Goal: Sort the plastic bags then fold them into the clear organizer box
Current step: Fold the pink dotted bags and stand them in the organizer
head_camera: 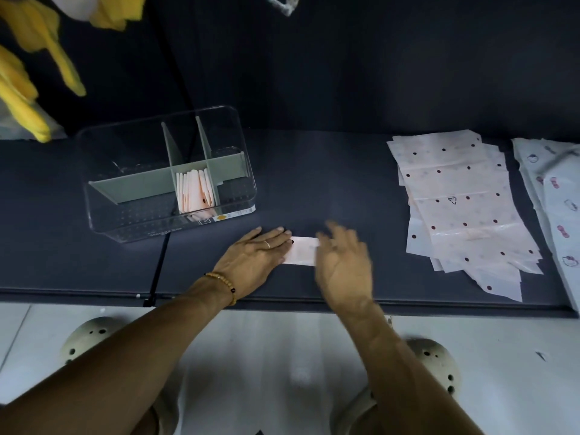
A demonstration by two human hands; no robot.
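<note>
Dark table (329,171) holds organizer box (125,215), dotted bags (455,196), yellow bags (28,89).

dark table (329,171) | clear organizer box (125,215) | folded bag (303,251) | dotted bags (461,208) | printed bags (555,196)

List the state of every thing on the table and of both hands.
Organizer box: open, one compartment filled.
Folded bags: upright in the middle front compartment.
Strip: folded, flat on table.
Left hand: flat, pressing strip.
Right hand: open, blurred.
Dotted bags: unfolded, stacked.
</note>
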